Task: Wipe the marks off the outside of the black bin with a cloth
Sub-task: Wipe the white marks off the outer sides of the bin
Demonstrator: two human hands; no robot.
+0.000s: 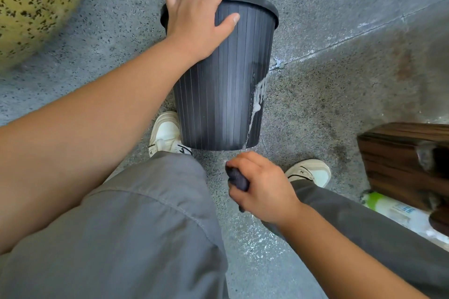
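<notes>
The black ribbed bin stands on the grey floor, tilted so its rim points away from me. White foamy streaks run down its right side to the base. My left hand grips the bin's rim, with fingers curled over the edge and the thumb on the outer wall. My right hand is below the bin's base, apart from it, and holds a bunched dark cloth in its fist.
My grey trouser legs and two white shoes flank the bin. A dark wooden block stands at the right, with a white and green bottle lying beneath it. A yellow speckled object fills the top left. White specks dot the floor.
</notes>
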